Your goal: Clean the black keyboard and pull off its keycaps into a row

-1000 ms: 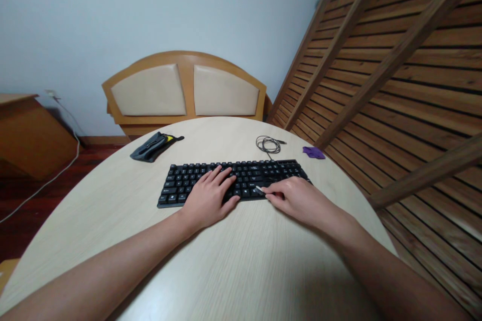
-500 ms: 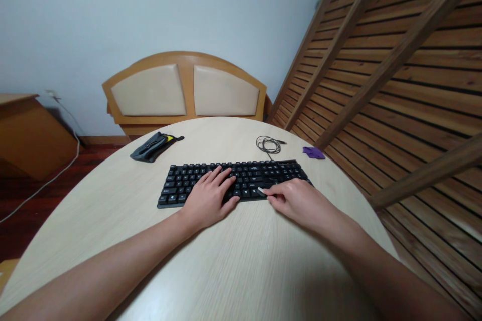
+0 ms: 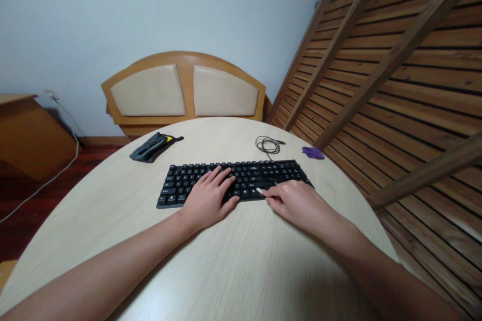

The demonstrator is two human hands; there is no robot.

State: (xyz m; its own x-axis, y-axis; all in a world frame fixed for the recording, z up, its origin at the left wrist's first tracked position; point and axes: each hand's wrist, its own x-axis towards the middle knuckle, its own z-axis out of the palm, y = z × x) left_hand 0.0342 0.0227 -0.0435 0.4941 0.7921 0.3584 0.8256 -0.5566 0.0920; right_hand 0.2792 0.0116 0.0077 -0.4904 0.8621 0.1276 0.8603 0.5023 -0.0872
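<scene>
- Black rectangular keyboard: plastic, keycaps smooth and dull-sheened.
- Small pale stick: material too small to tell.
- Pale round desk: smooth wood-grain top, softly glossy.
- Dark grey flat pouch: matt, cloth-like.
- Crumpled purple rag: matt cloth.
- Thin black coiled cable: plastic-looking.
- Arched yellow-brown headboard: smooth, lightly glossy wood; cream padded panels, leather-like.
- Brown slatted frame: matt wood.

A padded headboard stands left of a slatted wooden frame.

Pale wall, 2-panel headboard, reddish floor
</scene>
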